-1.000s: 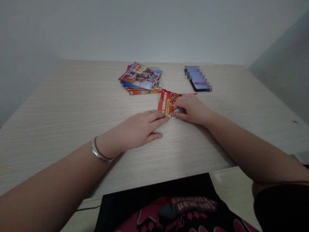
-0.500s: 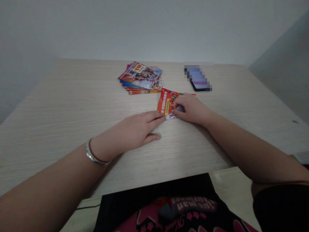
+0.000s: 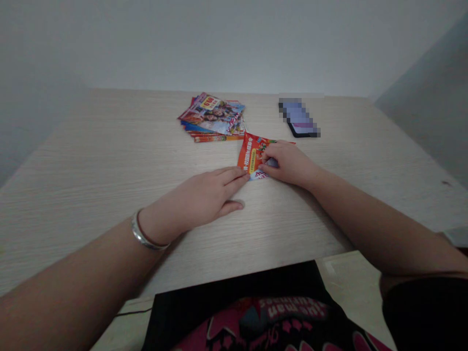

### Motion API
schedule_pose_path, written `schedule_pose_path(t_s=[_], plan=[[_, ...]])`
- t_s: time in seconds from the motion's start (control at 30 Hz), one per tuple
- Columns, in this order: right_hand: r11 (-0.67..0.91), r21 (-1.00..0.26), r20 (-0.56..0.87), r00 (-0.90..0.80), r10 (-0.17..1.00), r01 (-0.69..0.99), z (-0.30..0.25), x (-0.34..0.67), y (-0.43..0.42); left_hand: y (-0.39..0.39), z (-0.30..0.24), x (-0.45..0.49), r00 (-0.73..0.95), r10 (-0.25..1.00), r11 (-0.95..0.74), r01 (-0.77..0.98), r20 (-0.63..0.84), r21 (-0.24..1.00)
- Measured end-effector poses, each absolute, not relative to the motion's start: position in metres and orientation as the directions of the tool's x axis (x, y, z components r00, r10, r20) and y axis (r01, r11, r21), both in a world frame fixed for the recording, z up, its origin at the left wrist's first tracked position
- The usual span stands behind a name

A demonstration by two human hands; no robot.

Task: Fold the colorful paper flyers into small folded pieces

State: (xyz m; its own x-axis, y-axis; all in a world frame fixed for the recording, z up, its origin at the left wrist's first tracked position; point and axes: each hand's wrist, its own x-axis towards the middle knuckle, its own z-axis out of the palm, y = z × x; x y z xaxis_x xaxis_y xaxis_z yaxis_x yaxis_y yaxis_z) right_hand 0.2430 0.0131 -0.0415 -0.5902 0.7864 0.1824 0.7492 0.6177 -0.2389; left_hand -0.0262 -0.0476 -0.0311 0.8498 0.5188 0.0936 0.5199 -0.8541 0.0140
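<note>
A red printed flyer [image 3: 247, 155], with white lettering and a yellow label, lies on the light wooden table between my hands. It looks folded, though its right part is hidden. My left hand [image 3: 204, 197] lies flat, palm down, its fingertips resting on the flyer's lower left corner and its thumb on the tabletop. A silver bangle [image 3: 143, 236] circles that wrist. My right hand [image 3: 288, 163] covers the flyer's right side, with fingers curled and thumb and forefinger close together against the paper.
Behind the flyer, a fanned stack of colourful leaflets [image 3: 214, 117] sits on the table [image 3: 120, 141]. To its right lies a dark-edged phone [image 3: 302, 119], partly pixelated. A wall [image 3: 234, 44] rises at the table's far edge.
</note>
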Motion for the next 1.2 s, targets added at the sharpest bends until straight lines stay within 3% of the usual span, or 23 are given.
schedule_pose_path(t_s=[0.17, 0.4, 0.53, 0.67, 0.83, 1.2], plan=[[0.612, -0.188, 0.173, -0.587, 0.791, 0.768, -0.038, 0.241, 0.01, -0.048, -0.031, -0.026, 0.856, 0.505, -0.862, 0.507, 0.111, 0.01], [0.559, 0.095, 0.181, -0.567, 0.804, 0.824, -0.026, 0.235, -0.009, -0.042, -0.037, -0.027, 0.847, 0.53, -0.848, 0.53, 0.037, -0.005], [0.58, 0.162, 0.213, -0.603, 0.769, 0.798, -0.025, 0.229, -0.017, -0.041, -0.04, -0.027, 0.832, 0.555, -0.831, 0.555, -0.006, 0.025], [0.609, 0.067, 0.196, -0.609, 0.769, 0.79, -0.029, 0.223, -0.017, -0.041, -0.04, -0.027, 0.834, 0.551, -0.834, 0.551, -0.005, 0.036], [0.527, -0.122, 0.137, -0.511, 0.848, 0.841, -0.035, 0.225, -0.007, -0.043, -0.039, -0.03, 0.837, 0.546, -0.838, 0.546, 0.02, 0.009], [0.499, -0.165, 0.068, -0.495, 0.866, 0.851, -0.032, 0.224, -0.002, -0.044, -0.038, -0.029, 0.828, 0.559, -0.828, 0.56, 0.052, -0.034]])
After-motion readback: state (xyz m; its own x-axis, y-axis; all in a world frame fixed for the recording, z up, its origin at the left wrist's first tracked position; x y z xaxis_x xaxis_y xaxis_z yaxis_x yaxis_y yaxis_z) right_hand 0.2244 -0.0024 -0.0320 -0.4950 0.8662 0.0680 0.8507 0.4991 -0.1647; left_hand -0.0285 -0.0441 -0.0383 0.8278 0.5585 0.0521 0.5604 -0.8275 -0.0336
